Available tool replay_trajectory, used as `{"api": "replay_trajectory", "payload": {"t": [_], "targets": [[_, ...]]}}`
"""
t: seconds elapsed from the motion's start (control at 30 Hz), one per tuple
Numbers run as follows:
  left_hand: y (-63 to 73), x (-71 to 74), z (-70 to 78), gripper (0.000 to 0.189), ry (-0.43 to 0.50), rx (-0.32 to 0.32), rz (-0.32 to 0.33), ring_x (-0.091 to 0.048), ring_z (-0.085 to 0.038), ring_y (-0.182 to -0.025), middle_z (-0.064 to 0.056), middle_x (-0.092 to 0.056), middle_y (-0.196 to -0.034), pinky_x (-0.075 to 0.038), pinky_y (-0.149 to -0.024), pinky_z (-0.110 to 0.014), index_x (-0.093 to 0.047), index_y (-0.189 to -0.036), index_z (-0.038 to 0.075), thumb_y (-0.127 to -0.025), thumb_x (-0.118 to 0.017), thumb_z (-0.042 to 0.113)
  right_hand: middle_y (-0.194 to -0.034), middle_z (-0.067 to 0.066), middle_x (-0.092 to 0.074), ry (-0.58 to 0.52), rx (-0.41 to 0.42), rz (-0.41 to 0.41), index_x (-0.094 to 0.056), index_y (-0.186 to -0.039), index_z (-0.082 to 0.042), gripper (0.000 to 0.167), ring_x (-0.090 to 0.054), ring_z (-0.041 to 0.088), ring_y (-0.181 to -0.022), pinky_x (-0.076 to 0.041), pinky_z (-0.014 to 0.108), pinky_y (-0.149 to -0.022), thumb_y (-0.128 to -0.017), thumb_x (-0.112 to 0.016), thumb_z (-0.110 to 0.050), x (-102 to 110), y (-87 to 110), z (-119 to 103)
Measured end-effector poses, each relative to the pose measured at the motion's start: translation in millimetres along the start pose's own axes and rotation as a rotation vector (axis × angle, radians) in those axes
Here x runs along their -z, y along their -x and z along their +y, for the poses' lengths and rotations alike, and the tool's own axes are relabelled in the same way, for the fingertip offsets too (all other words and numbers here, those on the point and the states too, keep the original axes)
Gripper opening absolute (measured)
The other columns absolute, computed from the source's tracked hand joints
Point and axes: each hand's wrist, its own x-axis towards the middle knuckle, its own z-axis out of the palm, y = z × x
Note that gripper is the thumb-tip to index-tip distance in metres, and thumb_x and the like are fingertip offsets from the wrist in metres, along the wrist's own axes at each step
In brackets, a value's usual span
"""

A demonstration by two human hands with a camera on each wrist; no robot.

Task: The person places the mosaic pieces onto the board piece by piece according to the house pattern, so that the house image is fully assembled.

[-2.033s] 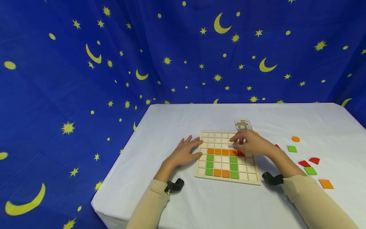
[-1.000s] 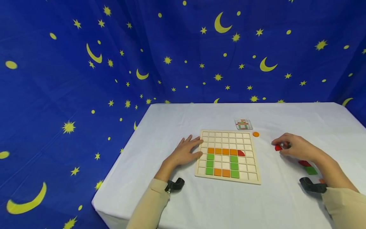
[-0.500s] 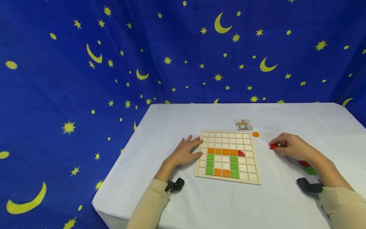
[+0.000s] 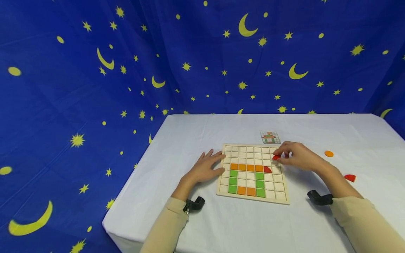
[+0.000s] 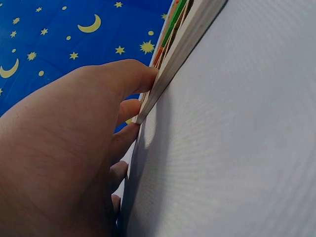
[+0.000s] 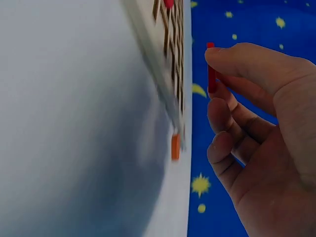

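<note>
Wooden board [image 4: 269, 185], partly covered by the hands [image 4: 295, 156], has a card [image 4: 270, 137] just behind.

I see red quarter-disc [image 4: 276, 157]; pale gridded board [image 4: 242, 175]; orange, green tiles [image 4: 250, 168]; blue curtain [image 4: 205, 38], yellow moon-and-star print; white cloth [image 4: 227, 228].

Your left hand [image 5: 69, 138] rests its thumb and a fingertip against the edge of a pale board [image 5: 183, 43] carrying green and orange pieces [image 5: 174, 22], on a white cloth [image 5: 237, 128], with a blue curtain [image 5: 54, 47] of yellow moons and stars beyond.
</note>
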Motion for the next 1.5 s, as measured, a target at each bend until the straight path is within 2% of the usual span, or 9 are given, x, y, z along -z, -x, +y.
{"api": "replay_trajectory", "payload": {"t": [0.2,0.57,0.83,1.03,1.2,1.5], "targets": [[-0.6,0.1,0.2,0.058,-0.001,-0.002,0.000,-0.009,-0.022,-0.145,0.006,-0.028,-0.155,-0.001,-0.116,-0.045,-0.041,-0.147,0.029,-0.094,-0.052,0.051,-0.097,-0.004,-0.062,-0.017,0.051,-0.019,-0.074,-0.107,-0.011,0.025,-0.051,0.015,-0.074,-0.045,0.029,-0.058,-0.083,-0.075,-0.016,-11,-19.4,-18],[0.8,-5.7,-0.3,0.059,-0.015,0.021,-0.009,-0.009,-0.021,-0.145,0.009,-0.026,-0.155,0.000,-0.116,-0.044,-0.041,-0.147,0.031,-0.093,-0.052,0.051,-0.095,-0.004,-0.063,-0.085,0.181,-0.062,-0.074,-0.107,-0.009,0.023,-0.054,0.013,-0.071,-0.049,0.028,-0.060,-0.085,-0.074,-0.016,-40,-45.4,-41],[-0.8,-3.5,0.0,0.058,-0.024,0.019,-0.011,-0.008,-0.020,-0.145,0.011,-0.026,-0.155,0.000,-0.116,-0.043,-0.040,-0.147,0.032,-0.093,-0.052,0.052,-0.093,-0.005,-0.062,-0.091,0.155,-0.119,-0.075,-0.108,-0.010,0.024,-0.053,0.014,-0.074,-0.049,0.030,-0.064,-0.086,-0.074,-0.020,-53,-62.4,-60],[-2.5,-3.0,-0.5,0.059,-0.025,0.004,-0.016,-0.007,-0.020,-0.145,0.011,-0.025,-0.155,0.001,-0.116,-0.043,-0.039,-0.148,0.033,-0.094,-0.050,0.053,-0.094,-0.004,-0.063,-0.076,0.222,-0.180,-0.074,-0.109,-0.009,0.024,-0.055,0.011,-0.076,-0.051,0.028,-0.069,-0.086,-0.074,-0.018,-65,-74.2,-72],[-2.6,-3.0,-0.4,0.058,-0.023,-0.012,-0.012,-0.008,-0.022,-0.145,0.010,-0.026,-0.155,-0.001,-0.116,-0.046,-0.040,-0.148,0.031,-0.094,-0.050,0.053,-0.093,-0.003,-0.064,-0.077,0.246,-0.196,-0.074,-0.108,-0.007,0.024,-0.056,0.009,-0.076,-0.051,0.027,-0.068,-0.086,-0.074,-0.017,-73,-82.2,-80],[-2.0,-1.6,-1.0,0.058,-0.033,-0.022,-0.004,-0.009,-0.022,-0.145,0.009,-0.027,-0.155,-0.002,-0.116,-0.046,-0.040,-0.148,0.030,-0.095,-0.050,0.052,-0.086,-0.006,-0.063,-0.034,0.310,-0.213,-0.076,-0.098,-0.011,0.014,-0.056,0.007,-0.075,-0.050,0.026,-0.068,-0.084,-0.075,-0.014,-85,-93.5,-99]]}}
